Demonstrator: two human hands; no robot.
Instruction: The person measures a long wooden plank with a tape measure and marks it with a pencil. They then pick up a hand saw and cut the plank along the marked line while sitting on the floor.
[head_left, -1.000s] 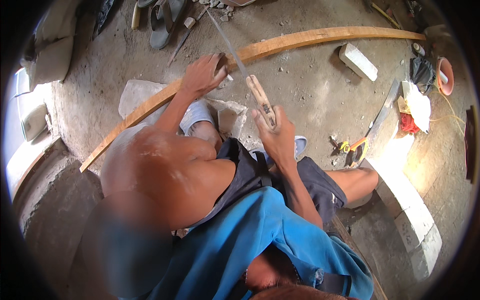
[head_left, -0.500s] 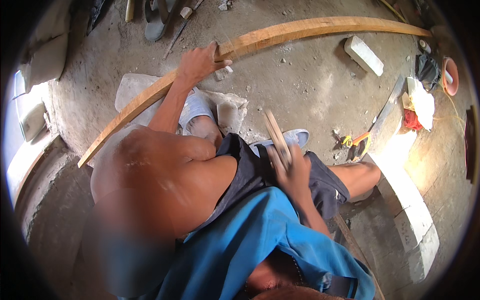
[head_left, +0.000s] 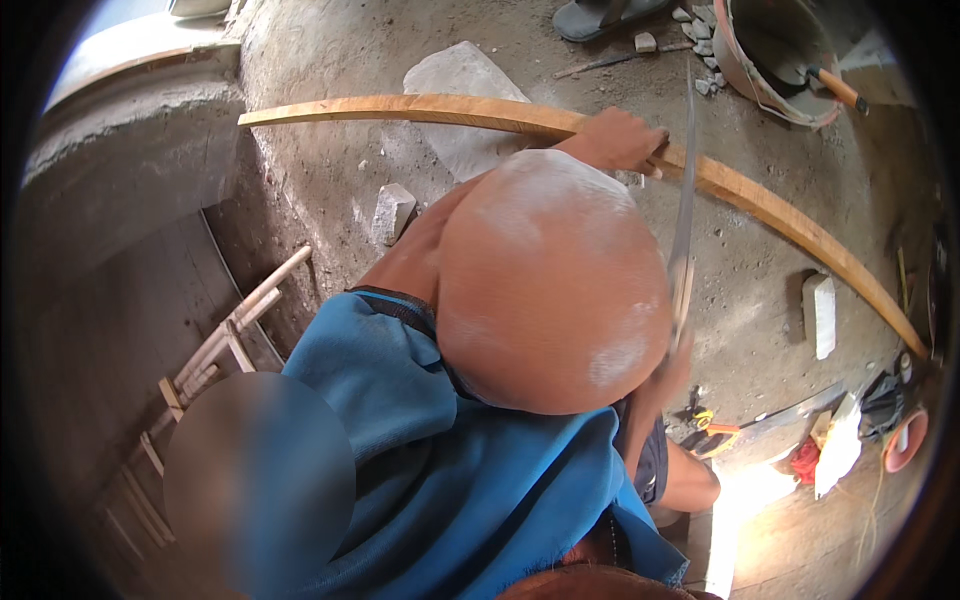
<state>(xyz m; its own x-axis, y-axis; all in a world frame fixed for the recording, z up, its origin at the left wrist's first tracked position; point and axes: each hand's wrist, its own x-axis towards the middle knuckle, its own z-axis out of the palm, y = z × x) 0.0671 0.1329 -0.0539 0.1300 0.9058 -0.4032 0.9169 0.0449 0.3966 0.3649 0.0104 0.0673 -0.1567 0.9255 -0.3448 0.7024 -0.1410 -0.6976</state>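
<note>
Left hand (head_left: 618, 140) clamps curved wooden strip (head_left: 480, 108); right hand (head_left: 672, 362) grips upright blade (head_left: 684, 210). Trimming step; next probably needs an aimed downward chop.

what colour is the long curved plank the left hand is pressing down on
Light orange-tan bare wood. The long curved plank shows best in the head view, under the left hand.

Bucket (head_left: 770, 60) at 1 o'clock, sandal (head_left: 600, 15) at 12, grey stone (head_left: 455, 100) at 11, white brick (head_left: 820, 315) at 3, wooden ladder (head_left: 215, 350) at 8, dusty floor (head_left: 330, 190).
</note>
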